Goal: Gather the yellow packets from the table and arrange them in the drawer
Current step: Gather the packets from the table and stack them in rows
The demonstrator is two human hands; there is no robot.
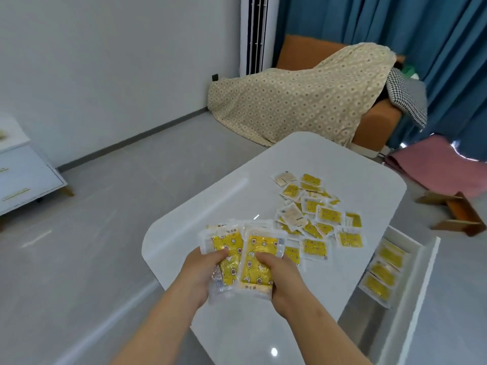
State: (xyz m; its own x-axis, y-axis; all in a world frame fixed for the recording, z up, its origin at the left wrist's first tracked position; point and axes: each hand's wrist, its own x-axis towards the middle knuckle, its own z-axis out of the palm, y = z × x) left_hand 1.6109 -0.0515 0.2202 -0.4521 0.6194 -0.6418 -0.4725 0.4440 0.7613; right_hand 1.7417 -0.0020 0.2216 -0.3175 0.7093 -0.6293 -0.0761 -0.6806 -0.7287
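I hold a fanned bunch of yellow packets (238, 248) above the near part of the white table (342, 164). My left hand (203, 272) grips the left side of the bunch, thumb on top. My right hand (279, 275) grips the right side, thumb pressed on the front packet. A loose pile of yellow packets (313, 217) lies scattered on the table beyond my hands. At the right, the open white drawer (421, 275) holds a row of several yellow packets (382, 272) laid overlapping.
A sofa under a patterned blanket (295, 98) stands behind the table, with blue curtains (421, 35) beyond. A white cabinet (18, 175) is at the far left. A pink cushion (434, 164) and a wooden stool (458, 214) lie on the floor at the right.
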